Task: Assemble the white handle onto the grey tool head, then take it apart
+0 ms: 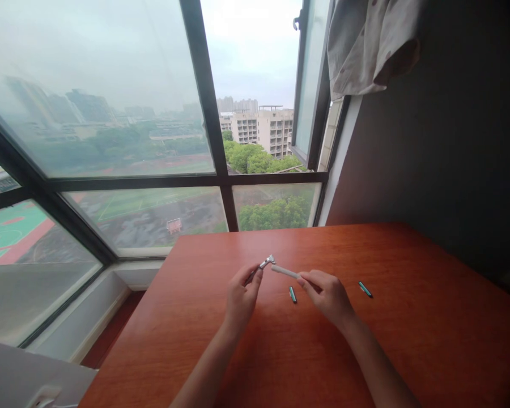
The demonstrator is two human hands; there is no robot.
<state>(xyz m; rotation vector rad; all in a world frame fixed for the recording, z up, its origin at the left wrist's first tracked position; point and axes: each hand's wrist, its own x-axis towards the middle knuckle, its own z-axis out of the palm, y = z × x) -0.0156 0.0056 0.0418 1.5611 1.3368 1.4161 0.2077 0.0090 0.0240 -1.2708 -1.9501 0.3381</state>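
Observation:
A silver and dark razor handle [264, 263] is pinched between the thumb and fingers of my left hand [243, 292], its metal head end pointing up and to the right. My right hand [325, 292] grips a slim pale stick [285, 272], which looks like a toothbrush, though its tip is too small to be sure. The stick's far tip is at the razor's head end; whether the two touch I cannot tell. Below them on the table lies a green and black razor cartridge [293, 294]. A second razor cartridge [365, 289] rests to the right of my right hand.
The reddish-brown wooden table [280, 357] extends under both hands. Behind it stand dark-framed windows [225, 180], with one open pane [312, 85] at the upper right. Cloth [369, 51] hangs above the dark wall [442, 141]. A white socket [46, 395] is at the lower left.

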